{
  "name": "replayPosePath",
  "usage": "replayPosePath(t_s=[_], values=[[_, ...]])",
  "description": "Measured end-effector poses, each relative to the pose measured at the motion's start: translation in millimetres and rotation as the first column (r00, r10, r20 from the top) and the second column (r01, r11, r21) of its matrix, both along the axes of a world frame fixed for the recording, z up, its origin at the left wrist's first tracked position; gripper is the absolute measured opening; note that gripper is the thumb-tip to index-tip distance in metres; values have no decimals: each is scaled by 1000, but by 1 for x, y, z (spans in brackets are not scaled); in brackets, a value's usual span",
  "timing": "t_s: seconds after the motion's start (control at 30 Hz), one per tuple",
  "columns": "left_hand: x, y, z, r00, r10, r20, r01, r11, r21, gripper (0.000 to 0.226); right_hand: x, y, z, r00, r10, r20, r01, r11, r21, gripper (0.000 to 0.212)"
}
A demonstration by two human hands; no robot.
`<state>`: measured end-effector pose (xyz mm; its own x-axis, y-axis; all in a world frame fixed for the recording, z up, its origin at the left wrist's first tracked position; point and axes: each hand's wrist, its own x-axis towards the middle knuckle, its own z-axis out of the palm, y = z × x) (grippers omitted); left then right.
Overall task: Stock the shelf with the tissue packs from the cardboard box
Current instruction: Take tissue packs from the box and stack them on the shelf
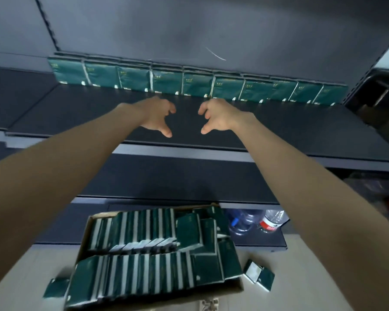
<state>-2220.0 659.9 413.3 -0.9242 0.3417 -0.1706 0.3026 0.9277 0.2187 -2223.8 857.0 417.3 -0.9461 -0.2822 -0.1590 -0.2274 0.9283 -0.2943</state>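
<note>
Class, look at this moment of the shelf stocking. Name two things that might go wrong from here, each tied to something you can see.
1. The row of packs stands on edge at the shelf's back; the empty left hand or right hand could knock one over and topple others.
2. Loose packs lie on the floor beside the overfull box; more may spill or get stepped on.

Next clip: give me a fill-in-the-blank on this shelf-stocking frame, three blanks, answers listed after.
1. The left hand and right hand are both ____ of packs.
2. The tissue packs on the shelf stand along its ____ edge.
3. Behind the cardboard box lie two plastic ____.

Answers: empty; back; bottles
</note>
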Motion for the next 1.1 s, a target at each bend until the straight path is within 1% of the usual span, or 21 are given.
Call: replayPosePath(t_s=[0.23, 0.33, 0.5, 0.67, 0.73, 0.83, 0.97, 1.1], values=[[72, -73, -55, 997, 27, 72, -31, 999, 43, 74, 74, -62, -61, 990, -18, 139, 24, 999, -48, 62], [95, -92, -93, 986, 39, 162, -51, 996, 68, 77, 98, -79, -97, 974, -15, 227, 30, 998, -62, 61], [122, -114, -168, 951, 89, 296, -110, 992, 54, 80, 127, -100, -161, 937, -12, 348, 33, 998, -56, 60], [142, -124, -232, 909, 132, 396, -161, 986, 41, 83, 145, -112, -221, 894, -48, 445, 79, 996, -51, 61], [147, -126, -254, 906, 120, 405, -144, 989, 29, 85, 151, -115, -241, 878, -63, 475, 98, 994, -51, 61], [150, -127, -284, 917, 103, 386, -108, 994, -9, 88, 156, -120, -267, 871, -98, 482, 136, 990, -44, 62], [155, -124, -313, 918, 115, 379, -116, 993, -20, 94, 156, -124, -300, 880, -164, 445, 189, 982, -12, 62], [161, -126, -337, 910, 128, 394, -141, 990, 5, 88, 152, -129, -322, 885, -238, 401, 259, 966, 1, 59]])
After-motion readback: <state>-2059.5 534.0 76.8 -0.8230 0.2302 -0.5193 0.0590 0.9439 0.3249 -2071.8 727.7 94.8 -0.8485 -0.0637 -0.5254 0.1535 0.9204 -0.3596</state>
